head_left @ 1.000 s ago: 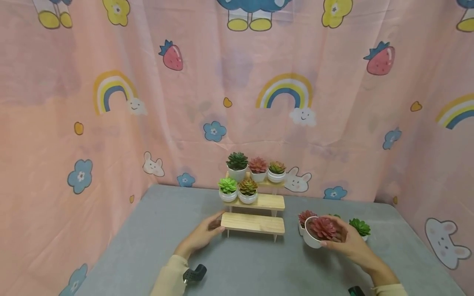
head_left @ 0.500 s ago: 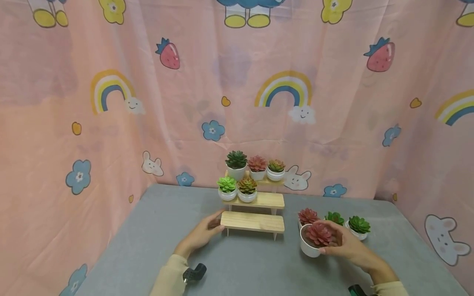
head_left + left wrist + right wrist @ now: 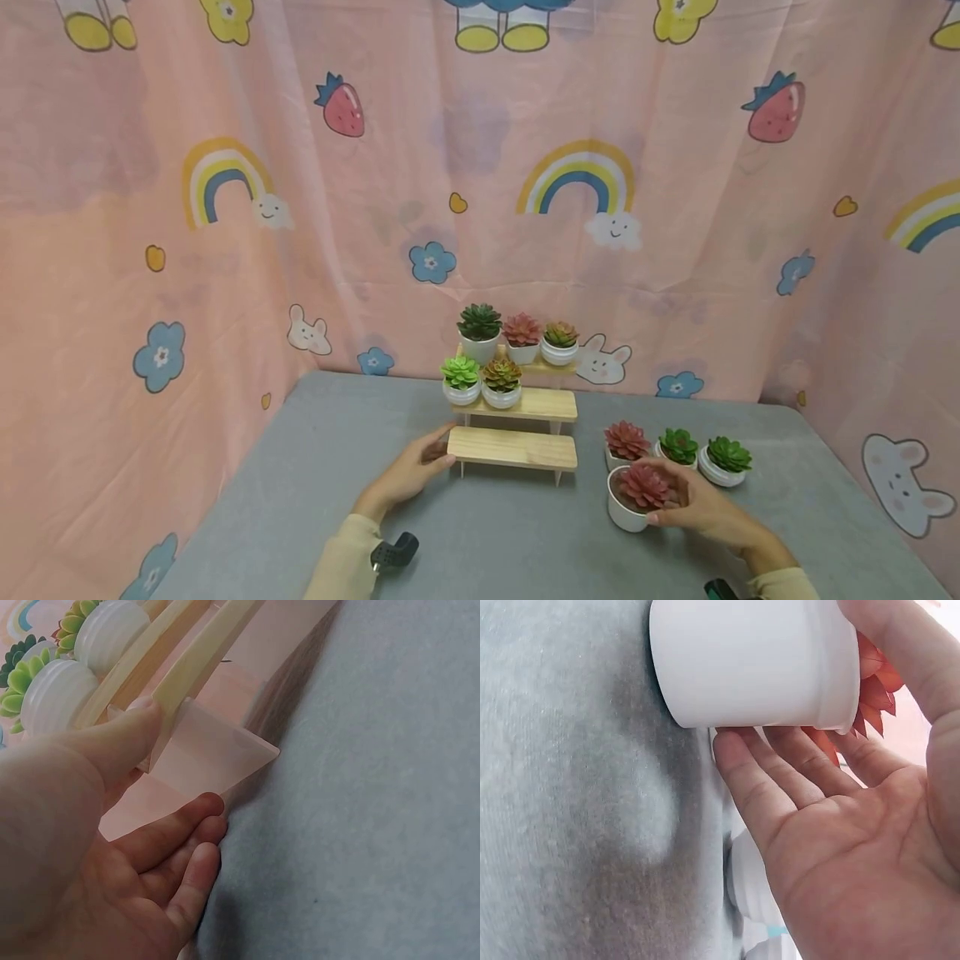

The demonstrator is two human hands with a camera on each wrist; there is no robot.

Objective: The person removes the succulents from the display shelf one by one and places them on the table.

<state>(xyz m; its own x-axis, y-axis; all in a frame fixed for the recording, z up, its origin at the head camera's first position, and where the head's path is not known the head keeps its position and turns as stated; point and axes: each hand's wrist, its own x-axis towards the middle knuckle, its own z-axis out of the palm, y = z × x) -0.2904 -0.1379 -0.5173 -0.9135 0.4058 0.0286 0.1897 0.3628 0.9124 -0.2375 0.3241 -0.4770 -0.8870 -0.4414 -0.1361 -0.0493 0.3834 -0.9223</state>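
My right hand (image 3: 697, 504) grips a white round pot (image 3: 627, 510) with a red succulent (image 3: 643, 487) by its rim. The pot is upright, its base right at the grey tabletop; in the right wrist view, thumb and fingers lie on opposite sides of the white pot (image 3: 754, 664). At the left end of a three-tier wooden display stand (image 3: 512, 447), my left hand (image 3: 408, 473) holds the lowest step, thumb at the front corner and forefinger at the back one. In the left wrist view the other fingers (image 3: 196, 881) rest loosely by the stand's clear leg (image 3: 214, 750).
Behind the held pot stand another red succulent (image 3: 627, 440) and two green ones (image 3: 678, 447), (image 3: 729, 454). Several potted succulents occupy the stand's upper tiers, among them a bright green one (image 3: 461, 373) on the middle step. A pink patterned curtain (image 3: 480, 183) hangs behind the table (image 3: 315, 417).
My right hand has lowered the potted red succulent toward the tabletop and slightly nearer me, uncovering the green succulents behind. The pot has tipped upright. My left hand stays at the stand.
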